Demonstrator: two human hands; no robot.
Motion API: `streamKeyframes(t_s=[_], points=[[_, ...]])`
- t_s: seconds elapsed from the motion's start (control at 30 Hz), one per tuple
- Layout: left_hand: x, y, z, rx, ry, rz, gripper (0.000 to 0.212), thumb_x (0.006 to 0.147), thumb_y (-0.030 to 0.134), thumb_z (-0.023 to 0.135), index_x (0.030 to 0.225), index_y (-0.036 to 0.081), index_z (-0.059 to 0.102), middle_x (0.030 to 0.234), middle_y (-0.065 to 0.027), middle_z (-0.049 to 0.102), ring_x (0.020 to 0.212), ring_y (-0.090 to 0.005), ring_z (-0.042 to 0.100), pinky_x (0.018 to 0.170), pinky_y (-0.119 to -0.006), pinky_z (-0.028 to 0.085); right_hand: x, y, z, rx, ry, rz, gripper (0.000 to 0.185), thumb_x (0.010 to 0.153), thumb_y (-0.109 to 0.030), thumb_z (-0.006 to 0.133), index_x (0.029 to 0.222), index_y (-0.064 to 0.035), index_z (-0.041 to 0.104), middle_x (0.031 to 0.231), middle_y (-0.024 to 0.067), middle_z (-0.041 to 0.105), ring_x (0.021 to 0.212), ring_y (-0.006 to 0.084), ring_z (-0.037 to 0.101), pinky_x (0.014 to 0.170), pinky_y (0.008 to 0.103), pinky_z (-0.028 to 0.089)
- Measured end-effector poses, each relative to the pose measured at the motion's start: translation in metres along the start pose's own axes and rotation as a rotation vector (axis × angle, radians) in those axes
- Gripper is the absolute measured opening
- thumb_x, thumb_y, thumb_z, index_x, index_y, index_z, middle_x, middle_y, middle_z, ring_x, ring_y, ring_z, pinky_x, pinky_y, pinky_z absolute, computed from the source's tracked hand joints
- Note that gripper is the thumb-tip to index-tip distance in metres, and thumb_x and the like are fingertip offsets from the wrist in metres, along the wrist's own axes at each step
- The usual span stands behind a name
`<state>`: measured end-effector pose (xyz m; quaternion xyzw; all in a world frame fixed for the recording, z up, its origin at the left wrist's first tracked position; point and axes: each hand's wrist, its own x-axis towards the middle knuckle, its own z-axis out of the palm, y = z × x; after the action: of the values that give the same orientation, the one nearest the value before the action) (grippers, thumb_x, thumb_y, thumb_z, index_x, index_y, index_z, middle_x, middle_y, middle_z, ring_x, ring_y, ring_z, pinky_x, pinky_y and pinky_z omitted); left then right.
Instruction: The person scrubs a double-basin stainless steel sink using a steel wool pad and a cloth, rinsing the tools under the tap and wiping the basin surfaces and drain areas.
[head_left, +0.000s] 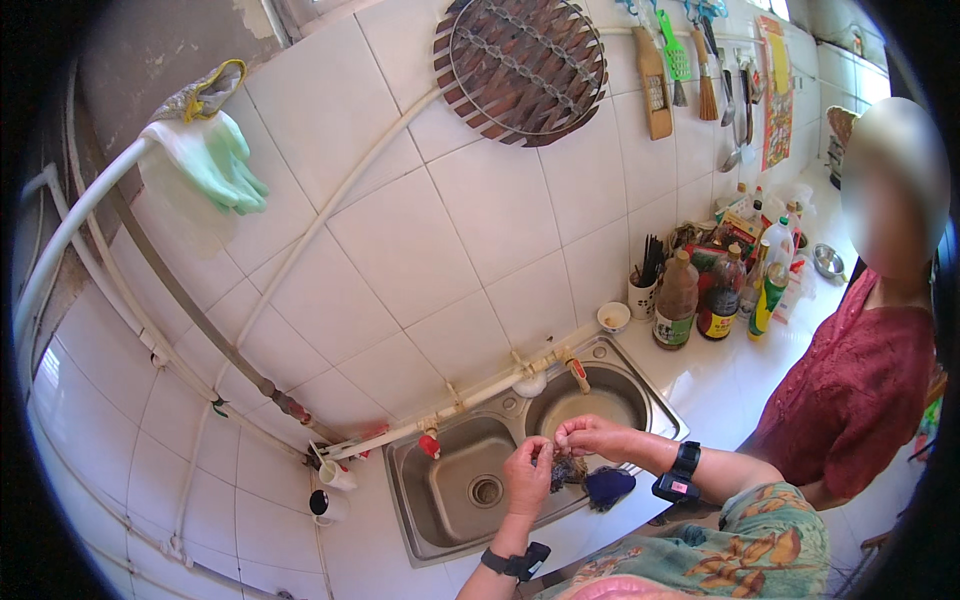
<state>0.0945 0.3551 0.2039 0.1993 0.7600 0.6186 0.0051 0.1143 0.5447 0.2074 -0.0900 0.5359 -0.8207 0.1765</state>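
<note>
My left hand (529, 476) is raised over the front rim of the double steel sink (540, 517), thumb and fingertips pinched together. Right beside it, my right hand (596, 439) pinches in the same way, over the front of the right basin. The fingertips almost meet; whatever may be between them is too small to make out. Just below the hands lies a dark patterned bundle (561, 475), perhaps cloth, partly hidden by them. A navy-blue cloth item (609, 486) with a ruffled edge rests on the sink's front edge.
A red-handled tap (429, 442) and another tap (577, 373) stand behind the basins. Bottles (677, 300), a chopstick holder (643, 292) and a small bowl (613, 317) occupy the counter. Cups (328, 508) stand left. Another person (847, 390) is close on the right.
</note>
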Motion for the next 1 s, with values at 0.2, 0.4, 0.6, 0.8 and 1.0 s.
streamKeyframes(t_s=[0.2, 0.4, 0.6, 0.8, 1.0], points=[[0.026, 0.016, -0.004, 0.067, 0.001, 0.138, 0.012, 0.092, 0.013, 0.066, 0.099, 0.003, 0.066, 0.082, -0.0081, 0.068, 0.072, -0.0150, 0.063, 0.068, -0.030, 0.051, 0.006, -0.044, -0.008, 0.137, -0.164, 0.082, 0.030, 0.094, -0.021, 0.061, 0.118, -0.0044, 0.067, 0.094, -0.0003, 0.066, 0.084, 0.0059, 0.058, 0.070, 0.0195, 0.045], [0.030, 0.015, -0.027, -0.090, 0.069, 0.014, 0.019, 0.091, 0.008, 0.067, 0.109, 0.003, 0.065, 0.096, -0.0020, 0.067, 0.085, -0.0089, 0.061, 0.075, -0.024, 0.049, 0.027, -0.190, -0.004, -0.218, 0.094, -0.564, 0.039, 0.094, -0.013, 0.059, 0.133, -0.0031, 0.060, 0.114, 0.0083, 0.069, 0.106, 0.0134, 0.062, 0.098, 0.0308, 0.046], [-0.006, -0.012, -0.077, -0.157, 0.198, -0.112, 0.023, 0.090, 0.005, 0.065, 0.112, 0.002, 0.061, 0.096, -0.0033, 0.064, 0.086, -0.0105, 0.062, 0.078, -0.025, 0.050, 0.072, -0.393, 0.001, -0.502, 0.189, -1.113, 0.035, 0.093, -0.014, 0.065, 0.125, -0.0016, 0.064, 0.096, 0.0052, 0.071, 0.088, 0.0123, 0.066, 0.083, 0.0271, 0.053], [-0.064, -0.061, -0.128, -0.134, 0.418, -0.219, 0.025, 0.087, 0.000, 0.062, 0.111, 0.002, 0.059, 0.090, -0.0031, 0.063, 0.082, -0.0096, 0.061, 0.074, -0.024, 0.050, 0.139, -0.542, -0.021, -0.612, 0.519, -1.400, 0.017, 0.092, -0.008, 0.066, 0.107, -0.0043, 0.072, 0.092, 0.0041, 0.071, 0.075, 0.0107, 0.066, 0.068, 0.0260, 0.055], [-0.129, -0.073, -0.157, -0.129, 0.608, -0.426, 0.019, 0.088, -0.001, 0.060, 0.107, 0.000, 0.060, 0.085, -0.0048, 0.065, 0.075, -0.0105, 0.061, 0.068, -0.023, 0.049, 0.177, -0.602, -0.070, -0.640, 0.823, -1.359, 0.016, 0.092, -0.009, 0.065, 0.107, -0.0042, 0.071, 0.092, 0.0034, 0.070, 0.076, 0.0100, 0.064, 0.068, 0.0256, 0.053]])
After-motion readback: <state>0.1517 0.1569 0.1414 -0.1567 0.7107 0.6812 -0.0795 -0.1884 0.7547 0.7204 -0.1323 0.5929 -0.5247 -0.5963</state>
